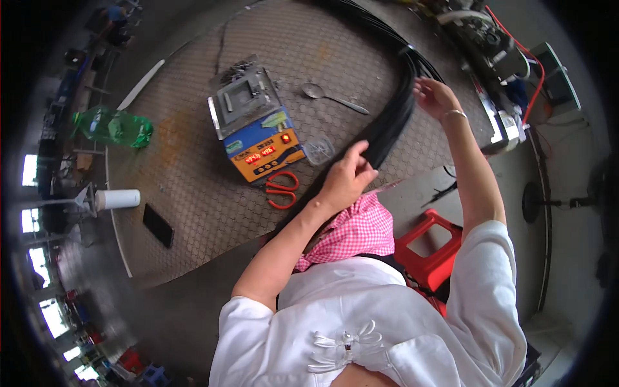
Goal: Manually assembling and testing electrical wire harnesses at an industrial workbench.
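A thick bundle of black cables [392, 124] runs across the table from the far edge toward me, with a light-coloured tie near its far bend. Over its near part is my left hand [348, 179], thumb and fingers apart and nothing seen in them. Farther along, my right hand [438, 98] is at the bundle's right side, fingers loosely bent and spread; whether they touch a cable is unclear. Left of the bundle stands a blue and orange solder pot [263, 153] with a lit red display and a metal top. Red-handled scissors [282, 190] lie before it.
A small clear dish [318, 152] and a metal spoon [314, 91] lie near the pot. Toward the left edge are a green bottle [116, 128], a white cylinder [120, 199] and a phone [158, 226]. Machinery [480, 39] stands far right; a red stool [431, 248] is below the table.
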Demonstrator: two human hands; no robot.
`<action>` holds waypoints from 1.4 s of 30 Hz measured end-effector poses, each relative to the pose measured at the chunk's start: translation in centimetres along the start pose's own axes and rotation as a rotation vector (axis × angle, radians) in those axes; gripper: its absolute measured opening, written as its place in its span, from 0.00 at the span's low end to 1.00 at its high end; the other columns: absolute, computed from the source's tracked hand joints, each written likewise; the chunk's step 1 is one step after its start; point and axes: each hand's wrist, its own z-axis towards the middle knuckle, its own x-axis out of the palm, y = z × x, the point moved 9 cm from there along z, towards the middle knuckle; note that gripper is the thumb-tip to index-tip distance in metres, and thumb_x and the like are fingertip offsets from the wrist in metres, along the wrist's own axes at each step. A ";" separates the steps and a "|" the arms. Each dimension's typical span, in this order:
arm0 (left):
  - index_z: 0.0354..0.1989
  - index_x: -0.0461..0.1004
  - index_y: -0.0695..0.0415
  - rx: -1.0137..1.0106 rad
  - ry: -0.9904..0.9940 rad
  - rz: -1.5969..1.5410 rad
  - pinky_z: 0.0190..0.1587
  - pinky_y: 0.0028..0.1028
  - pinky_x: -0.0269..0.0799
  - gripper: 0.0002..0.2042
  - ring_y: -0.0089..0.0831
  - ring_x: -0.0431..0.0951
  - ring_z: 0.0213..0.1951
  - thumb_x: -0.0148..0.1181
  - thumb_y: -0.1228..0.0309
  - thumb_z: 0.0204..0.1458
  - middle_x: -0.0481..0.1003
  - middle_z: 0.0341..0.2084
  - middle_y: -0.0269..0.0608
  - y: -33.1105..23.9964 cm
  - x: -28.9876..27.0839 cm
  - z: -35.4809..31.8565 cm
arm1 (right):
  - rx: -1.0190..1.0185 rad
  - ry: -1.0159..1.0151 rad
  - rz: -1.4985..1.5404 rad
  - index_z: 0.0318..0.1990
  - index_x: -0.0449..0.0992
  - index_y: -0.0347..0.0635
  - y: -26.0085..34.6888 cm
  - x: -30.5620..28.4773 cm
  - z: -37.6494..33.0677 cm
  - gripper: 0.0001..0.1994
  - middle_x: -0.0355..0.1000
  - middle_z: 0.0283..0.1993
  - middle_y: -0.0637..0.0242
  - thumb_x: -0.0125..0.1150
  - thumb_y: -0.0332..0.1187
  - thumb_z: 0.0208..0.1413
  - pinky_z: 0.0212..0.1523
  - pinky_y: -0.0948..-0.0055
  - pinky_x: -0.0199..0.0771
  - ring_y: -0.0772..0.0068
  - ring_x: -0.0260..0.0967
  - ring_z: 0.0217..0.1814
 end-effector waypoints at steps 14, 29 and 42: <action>0.33 0.72 0.61 -0.587 0.102 -0.008 0.21 0.18 0.64 0.09 0.15 0.67 0.18 0.52 0.68 0.52 0.70 0.18 0.30 2.4 -11.7 -17.5 | -0.961 -0.624 -1.738 0.36 0.69 0.37 5.3 -0.4 -4.5 0.09 0.66 0.26 0.60 0.55 0.27 0.45 0.28 0.67 0.67 0.62 0.66 0.27; 0.33 0.71 0.64 -0.520 0.019 -0.125 0.27 0.20 0.68 0.08 0.18 0.71 0.23 0.51 0.70 0.53 0.72 0.19 0.33 2.6 -13.0 -20.1 | -0.540 1.090 -1.393 0.27 0.74 0.34 -17.2 24.3 -21.0 0.06 0.71 0.25 0.61 0.61 0.26 0.39 0.27 0.72 0.68 0.63 0.69 0.27; 0.28 0.72 0.61 -0.243 -0.556 -0.540 0.26 0.19 0.68 0.07 0.18 0.70 0.21 0.53 0.70 0.51 0.71 0.18 0.33 0.0 -15.6 -17.5 | -0.664 0.890 -1.214 0.27 0.72 0.35 -18.3 28.5 -23.3 0.08 0.68 0.24 0.57 0.64 0.23 0.37 0.28 0.70 0.67 0.59 0.67 0.27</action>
